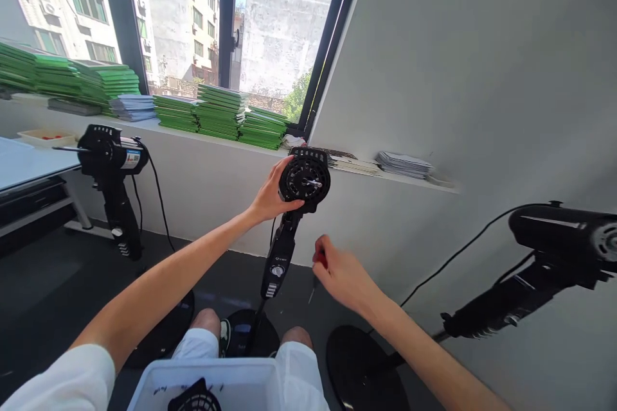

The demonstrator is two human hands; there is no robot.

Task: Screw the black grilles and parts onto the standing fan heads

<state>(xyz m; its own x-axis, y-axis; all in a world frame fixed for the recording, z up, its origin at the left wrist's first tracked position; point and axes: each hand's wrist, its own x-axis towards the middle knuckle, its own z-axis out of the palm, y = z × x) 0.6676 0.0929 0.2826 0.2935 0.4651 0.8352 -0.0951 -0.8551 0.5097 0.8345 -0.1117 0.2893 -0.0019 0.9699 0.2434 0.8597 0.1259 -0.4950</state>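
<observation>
My left hand [272,196] grips the side of a black fan motor head [305,181], the thumb along its lower edge and the fingers at its upper left. A metal shaft sticks out of the middle of the head, towards me. Below it runs the fan's black neck [278,266] with a silver knob, on a pole above a round base [241,327]. Lower right of the head, my right hand [340,270] is closed around a screwdriver [312,292], apart from the fan. Its thin shaft points down, and a bit of red handle shows between the fingers.
A white bin [207,369] with a black slotted part [197,398] sits at my lap. Bladeless fans stand left [113,160] and right [554,244], cords trailing. Green stacks [219,114] and papers [403,164] line the sill. A table [36,164] is at left.
</observation>
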